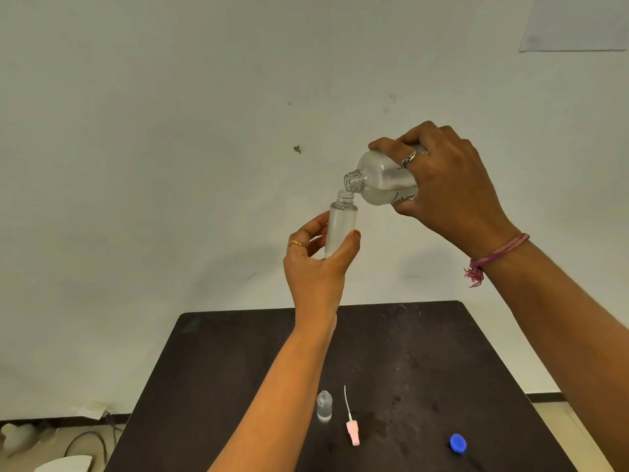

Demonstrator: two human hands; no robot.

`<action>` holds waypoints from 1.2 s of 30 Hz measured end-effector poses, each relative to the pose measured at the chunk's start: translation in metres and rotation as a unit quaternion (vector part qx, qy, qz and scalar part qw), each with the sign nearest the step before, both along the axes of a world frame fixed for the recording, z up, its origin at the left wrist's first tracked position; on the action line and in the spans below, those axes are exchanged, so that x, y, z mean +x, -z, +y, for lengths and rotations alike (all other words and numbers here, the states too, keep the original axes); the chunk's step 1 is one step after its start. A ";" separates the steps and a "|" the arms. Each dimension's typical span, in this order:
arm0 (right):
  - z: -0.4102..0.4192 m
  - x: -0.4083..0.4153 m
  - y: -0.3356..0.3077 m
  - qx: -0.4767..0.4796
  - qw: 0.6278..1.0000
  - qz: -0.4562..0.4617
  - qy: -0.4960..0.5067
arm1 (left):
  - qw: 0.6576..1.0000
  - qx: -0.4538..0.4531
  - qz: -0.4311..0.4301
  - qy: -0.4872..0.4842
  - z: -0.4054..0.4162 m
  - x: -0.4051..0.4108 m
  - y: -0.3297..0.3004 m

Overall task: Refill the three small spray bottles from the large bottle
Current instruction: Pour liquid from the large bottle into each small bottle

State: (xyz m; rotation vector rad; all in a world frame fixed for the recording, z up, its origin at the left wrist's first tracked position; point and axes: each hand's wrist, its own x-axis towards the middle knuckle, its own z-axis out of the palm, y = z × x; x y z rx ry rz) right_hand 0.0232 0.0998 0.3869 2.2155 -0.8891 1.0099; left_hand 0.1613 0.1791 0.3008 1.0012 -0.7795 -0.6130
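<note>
While both hands are raised well above the dark tabletop (238, 369), the left hand (318, 267) holds a small spray bottle (341, 226) upright, its long axis vertical and its open neck pointing up. The fingers (311, 229) and thumb of this hand are closed around the lower part of the bottle. The right hand (446, 185) grips the large bottle (381, 178) from above, fingers wrapped around its body. This bottle is tipped — its long axis lies almost level, the open mouth pointing left and a little down, just above the neck of the small one. Clear liquid lies along its lower side.

On the tabletop another small bottle (324, 405) stands upright without a top. Just right of it lies a pink spray head (352, 432) with its thin tube pointing away from the person. A blue cap (457, 443) lies further right — well apart from both.
</note>
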 end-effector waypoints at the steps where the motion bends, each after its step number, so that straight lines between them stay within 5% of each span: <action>1: 0.000 0.000 0.000 0.000 1.000 0.001 0.001 | 1.000 0.001 0.001 0.000 0.000 0.000 0.000; 24: 0.003 0.018 0.006 0.008 1.000 -0.003 0.006 | 1.000 0.008 0.010 -0.003 0.005 0.016 0.003; 36: 0.008 0.041 0.025 0.113 0.991 -0.067 0.013 | 1.000 0.004 0.010 -0.021 0.010 0.038 0.004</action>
